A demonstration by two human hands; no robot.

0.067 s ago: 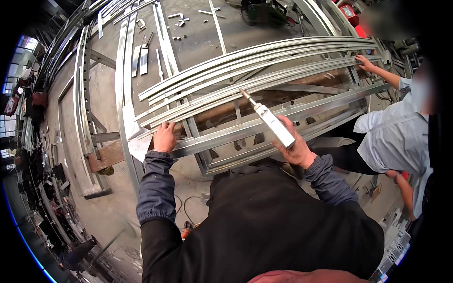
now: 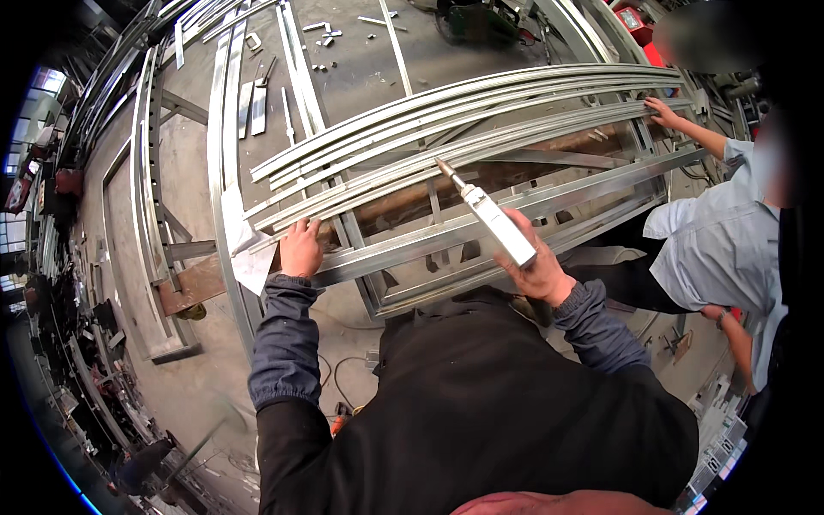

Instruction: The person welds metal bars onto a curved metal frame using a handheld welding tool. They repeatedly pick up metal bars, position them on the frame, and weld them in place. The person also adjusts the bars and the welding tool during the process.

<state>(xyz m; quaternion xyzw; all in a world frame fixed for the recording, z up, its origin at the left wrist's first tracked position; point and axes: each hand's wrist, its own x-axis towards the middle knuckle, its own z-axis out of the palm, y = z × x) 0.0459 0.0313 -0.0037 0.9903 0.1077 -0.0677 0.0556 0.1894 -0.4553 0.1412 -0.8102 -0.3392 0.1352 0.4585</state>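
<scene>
Long, thin silvery metal strips (image 2: pixel 481 102) lie side by side across a metal frame (image 2: pixel 515 214). My left hand (image 2: pixel 300 249) is at the left end of the nearest strip (image 2: pixel 356 201), its fingers bent over that strip's edge. In my right hand (image 2: pixel 544 273) is a white, box-shaped welding torch (image 2: pixel 499 229), with my fingers closed round its rear. Its coppery pointed nozzle (image 2: pixel 449 170) points up and left, over the strips. Whether the tip touches them I cannot tell.
At the right, a co-worker's hand (image 2: pixel 661 112) rests on the strips' far end. White paper (image 2: pixel 246 245) hangs over the frame's left corner. Upright metal bars (image 2: pixel 227 112) stretch away at the left. Small metal offcuts (image 2: pixel 324 34) lie on the floor beyond, and a cable (image 2: pixel 339 378) below my left arm.
</scene>
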